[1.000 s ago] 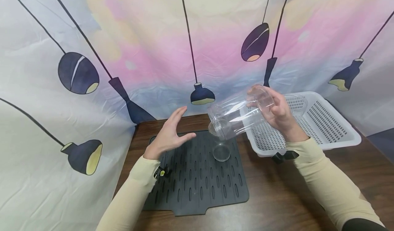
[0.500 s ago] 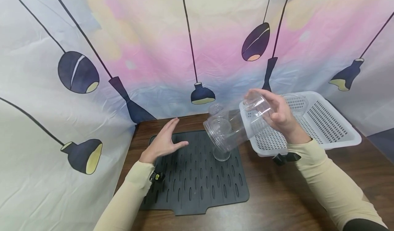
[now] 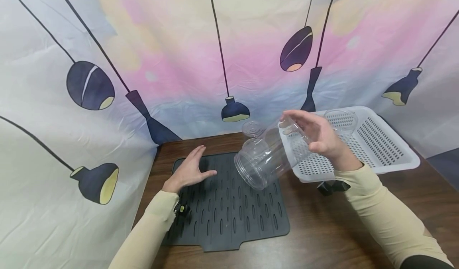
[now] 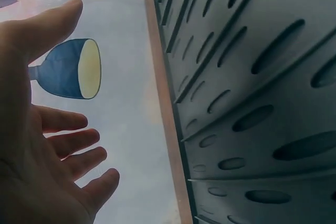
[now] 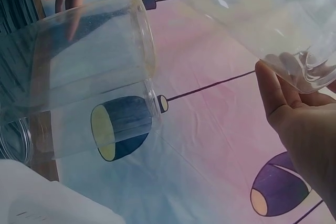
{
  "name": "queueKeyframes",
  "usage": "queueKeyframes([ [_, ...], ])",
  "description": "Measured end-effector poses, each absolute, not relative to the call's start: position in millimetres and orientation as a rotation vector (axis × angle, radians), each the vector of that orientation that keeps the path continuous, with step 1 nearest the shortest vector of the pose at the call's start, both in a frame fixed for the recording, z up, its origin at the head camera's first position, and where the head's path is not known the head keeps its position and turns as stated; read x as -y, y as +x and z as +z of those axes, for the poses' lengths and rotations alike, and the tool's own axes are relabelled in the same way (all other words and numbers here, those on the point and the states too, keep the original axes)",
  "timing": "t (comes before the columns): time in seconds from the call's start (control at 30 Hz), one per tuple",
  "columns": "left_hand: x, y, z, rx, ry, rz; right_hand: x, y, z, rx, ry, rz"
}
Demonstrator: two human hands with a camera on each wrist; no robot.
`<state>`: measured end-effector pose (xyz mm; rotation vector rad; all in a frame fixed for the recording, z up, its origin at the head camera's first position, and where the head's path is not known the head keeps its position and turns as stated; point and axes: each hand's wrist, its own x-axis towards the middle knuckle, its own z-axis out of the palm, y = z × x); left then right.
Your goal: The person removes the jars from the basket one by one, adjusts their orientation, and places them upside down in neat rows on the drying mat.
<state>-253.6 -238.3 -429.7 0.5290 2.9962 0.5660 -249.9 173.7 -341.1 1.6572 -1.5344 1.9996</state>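
Note:
My right hand (image 3: 324, 139) holds a clear jar (image 3: 276, 159) by its base end, thumb and fingers around it. The jar tilts, its wide mouth facing down and left above the dark slotted mat (image 3: 229, 217). Two more clear jars stand behind it near the mat's back edge, one a rear jar (image 3: 253, 128); the held jar partly overlaps them. My left hand (image 3: 190, 168) hovers over the mat's left part, apart from the jar. In the left wrist view its fingers (image 4: 79, 161) are spread and touch nothing.
At the right stands a white perforated basket (image 3: 387, 167) with another clear jar (image 3: 346, 119) inside. The wooden table (image 3: 322, 229) runs around the mat. A curtain (image 3: 172, 61) printed with lamps hangs behind.
The held jar has swung down, its mouth lower and further left, now in front of the jar on the mat. My right hand sank slightly; my left hand moved down and left.

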Motion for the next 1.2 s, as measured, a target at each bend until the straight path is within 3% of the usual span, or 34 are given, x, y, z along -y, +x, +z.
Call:
queueKeyframes([
  [0.8, 246.1, -258.3, -463.4, -2.904, 0.454, 0.414, -155.8, -236.8, -342.1, 1.835, 1.721, 1.552],
  [1.2, 250.5, -258.8, -474.7, -2.865, 0.434, 0.382, -149.7, -224.0, -345.7, 2.131, 1.553, 1.207],
])
